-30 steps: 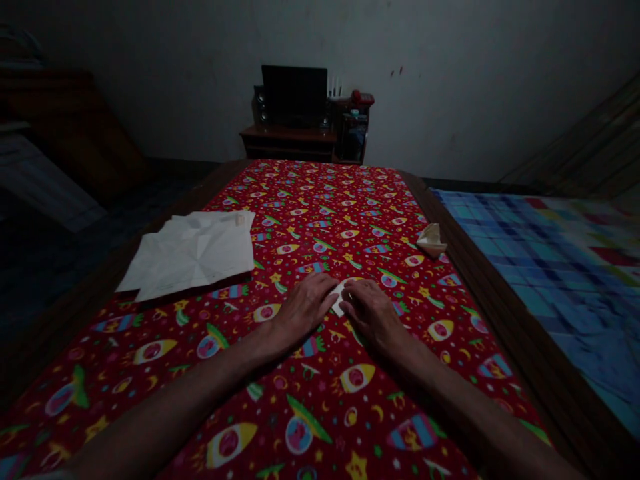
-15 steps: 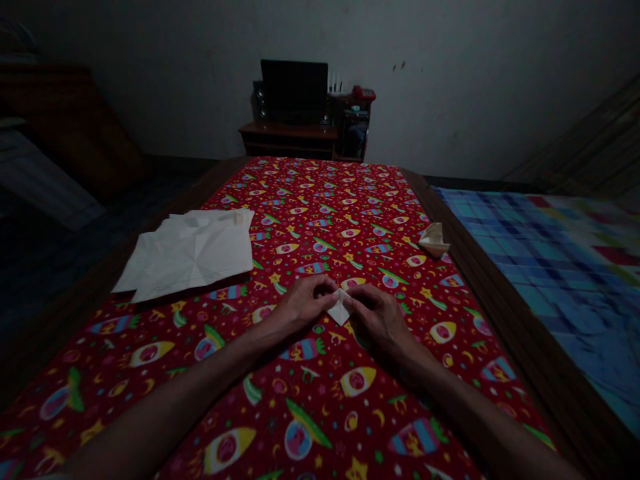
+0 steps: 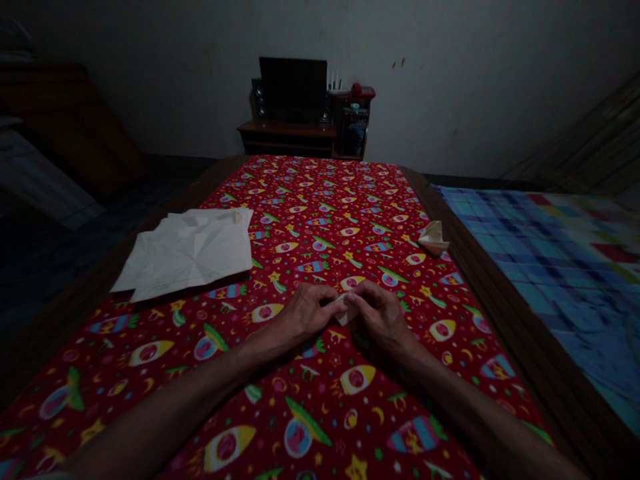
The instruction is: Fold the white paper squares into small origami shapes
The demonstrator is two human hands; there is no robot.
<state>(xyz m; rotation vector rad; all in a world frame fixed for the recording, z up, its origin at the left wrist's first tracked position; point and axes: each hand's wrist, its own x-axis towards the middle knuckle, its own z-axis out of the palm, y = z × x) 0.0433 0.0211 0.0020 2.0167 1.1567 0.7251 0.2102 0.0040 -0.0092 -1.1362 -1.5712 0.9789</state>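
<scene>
A small folded piece of white paper (image 3: 346, 315) is pinched between my two hands, low over the red patterned cloth (image 3: 300, 440). My left hand (image 3: 313, 308) grips its left side with thumb and fingers closed. From the other side, my right hand (image 3: 379, 312) is closed on the paper's right and upper part. Fingers cover much of the paper, so its exact folds are hard to make out. Off to the left lies a stack of creased white paper sheets (image 3: 193, 253). Near the right edge of the cloth sits another folded paper piece (image 3: 433, 239).
The cloth covers a long surface with a dark brown border (image 3: 520, 333). Beyond its far end stand a black monitor (image 3: 293, 88) on a wooden desk (image 3: 287, 133) and a red telephone (image 3: 363, 91). A blue plaid sheet (image 3: 530, 253) spreads to the right.
My left hand has moved slightly right and down, closer to my right hand. The folded paper has tilted, and the fingers now hide more of it.
</scene>
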